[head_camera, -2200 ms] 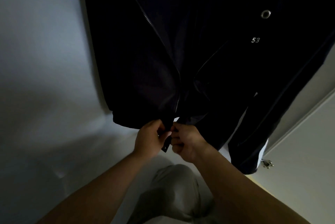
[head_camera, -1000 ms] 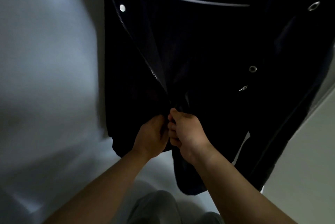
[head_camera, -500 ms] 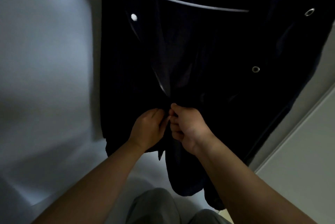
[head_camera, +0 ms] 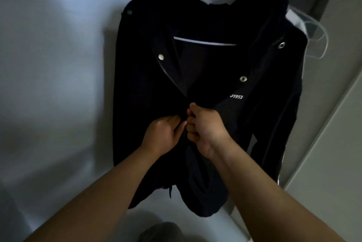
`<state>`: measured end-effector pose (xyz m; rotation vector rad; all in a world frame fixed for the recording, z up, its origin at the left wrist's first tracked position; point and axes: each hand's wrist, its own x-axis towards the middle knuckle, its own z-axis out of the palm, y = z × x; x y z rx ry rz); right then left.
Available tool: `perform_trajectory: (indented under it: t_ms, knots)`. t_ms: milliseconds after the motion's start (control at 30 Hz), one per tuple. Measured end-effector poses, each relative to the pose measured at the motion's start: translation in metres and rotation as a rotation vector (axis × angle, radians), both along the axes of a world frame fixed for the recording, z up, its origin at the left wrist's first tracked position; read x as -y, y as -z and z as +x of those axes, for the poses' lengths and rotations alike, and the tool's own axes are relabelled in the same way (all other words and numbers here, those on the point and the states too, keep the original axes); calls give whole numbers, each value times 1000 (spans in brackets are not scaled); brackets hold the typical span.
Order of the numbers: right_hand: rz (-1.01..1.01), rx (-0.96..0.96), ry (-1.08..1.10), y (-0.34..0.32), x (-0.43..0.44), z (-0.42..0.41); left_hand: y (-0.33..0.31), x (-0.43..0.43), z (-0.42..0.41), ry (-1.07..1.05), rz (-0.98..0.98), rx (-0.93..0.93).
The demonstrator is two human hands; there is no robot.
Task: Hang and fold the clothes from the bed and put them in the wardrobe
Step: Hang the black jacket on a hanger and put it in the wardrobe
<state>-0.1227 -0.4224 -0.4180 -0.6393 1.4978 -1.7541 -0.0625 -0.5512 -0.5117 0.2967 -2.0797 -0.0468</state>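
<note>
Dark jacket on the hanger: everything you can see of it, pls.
The dark jacket hangs from a white wire hanger against a pale wall. Near-black, matte fabric. Both front edges carry silver snaps; white lettering reading J1953 sits on one chest panel. The left hand and right hand pinch the front edges together at mid-front; above them the front lies open in a V.

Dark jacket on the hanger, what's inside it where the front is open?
Inside the dark snap-front jacket, the open neck shows a white hanger bar and dark lining. Lower down, the left hand and right hand pinch the front edges together, so the inside there is covered.
</note>
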Motion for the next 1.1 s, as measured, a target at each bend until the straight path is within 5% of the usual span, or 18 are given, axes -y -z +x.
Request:
perform_trajectory:
  t_ms: [367,600,733,1100]
  knots:
    - [-93,-73,-37,-49,-15,10,-76,-16,-6,-158,115,65]
    - [-165,-67,-24,-110,-16,-2,-81,-23,9,-279,-4,78]
    - [-126,-85,-59,-104,-13,-2,-103,-27,11,-371,77,205]
    - [-164,42,-83,-116,-17,0,-136,-24,-2,-348,21,109]
